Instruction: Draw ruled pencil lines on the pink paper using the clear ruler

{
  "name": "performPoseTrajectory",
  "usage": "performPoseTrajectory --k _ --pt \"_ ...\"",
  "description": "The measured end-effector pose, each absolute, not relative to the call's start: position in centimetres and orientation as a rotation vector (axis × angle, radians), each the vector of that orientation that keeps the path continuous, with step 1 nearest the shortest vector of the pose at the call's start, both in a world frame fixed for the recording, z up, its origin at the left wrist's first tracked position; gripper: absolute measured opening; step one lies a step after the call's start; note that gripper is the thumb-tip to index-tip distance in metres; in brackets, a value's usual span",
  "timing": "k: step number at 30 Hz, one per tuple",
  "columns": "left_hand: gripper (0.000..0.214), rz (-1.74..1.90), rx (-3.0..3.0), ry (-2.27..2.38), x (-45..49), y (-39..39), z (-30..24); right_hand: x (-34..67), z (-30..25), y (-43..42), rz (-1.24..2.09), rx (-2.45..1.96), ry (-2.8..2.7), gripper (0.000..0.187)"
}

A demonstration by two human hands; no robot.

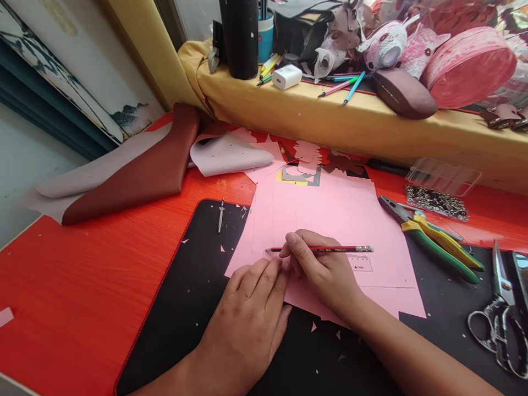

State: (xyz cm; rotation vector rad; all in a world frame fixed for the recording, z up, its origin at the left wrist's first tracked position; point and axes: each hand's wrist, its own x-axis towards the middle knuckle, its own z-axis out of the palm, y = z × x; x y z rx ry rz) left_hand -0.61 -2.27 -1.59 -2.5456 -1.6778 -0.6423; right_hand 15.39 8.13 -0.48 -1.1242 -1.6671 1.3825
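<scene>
The left hand (251,313) lies flat, fingers extended, gripping nothing, fingertips at the left end of the clear ruler (360,263). The right hand (319,264), nearer the ruler's right end, pinches the pencil (342,249); its tip points left, just beyond the left fingertips. Pencil and ruler run nearly parallel across the pink sheet (355,214). Scissors (500,294), then pliers (437,242), rest rightward, apart from the pencil.

The ruler (362,263) lies on paper (334,212), left of pliers (435,251).
</scene>
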Motion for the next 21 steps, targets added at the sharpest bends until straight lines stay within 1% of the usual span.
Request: performPoseTrajectory --k 21 --pt "0.045 -0.652 -2.552 -1.682 -0.55 -2.22 -1.64 15.33 -0.62 8.06 1.366 -1.11 -1.666 0.047"
